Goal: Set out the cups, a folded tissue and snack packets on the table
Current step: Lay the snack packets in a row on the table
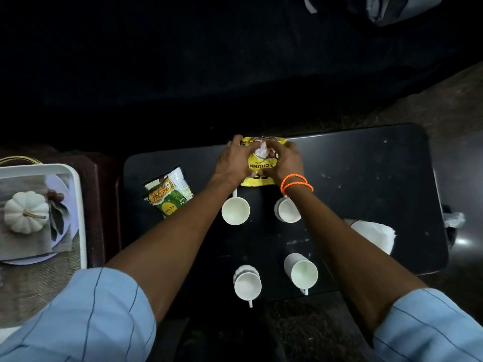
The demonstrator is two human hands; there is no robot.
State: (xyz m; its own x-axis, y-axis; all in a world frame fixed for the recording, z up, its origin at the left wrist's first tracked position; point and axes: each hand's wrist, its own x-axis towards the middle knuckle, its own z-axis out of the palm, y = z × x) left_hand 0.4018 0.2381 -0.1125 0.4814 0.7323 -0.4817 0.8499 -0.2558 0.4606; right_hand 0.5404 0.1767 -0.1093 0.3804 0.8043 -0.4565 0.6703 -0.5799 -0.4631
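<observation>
A yellow snack packet [258, 163] is held between both hands at the far edge of the dark table [366, 178], the left hand [234, 162] curled over its left side and the right hand [286, 162] over its right side. The step in hand is judged to be laying this packet down flat. It is best lowered evenly, kept beyond the two nearer cups, and released only once its base rests on the table, so that it does not slide over the far edge. A green snack packet [168, 195] lies to the left of the left forearm. Two white cups [235, 211] [287, 210] stand just nearer than the hands, two more [247, 284] [303, 273] are placed between the forearms, and a folded tissue [376, 235] lies to the right of the right forearm. The packet's upper print is covered by the fingers, so its label is only partly readable. The room beyond the table is too dark to be made out, and the second cup is partly hidden by the right wrist.
</observation>
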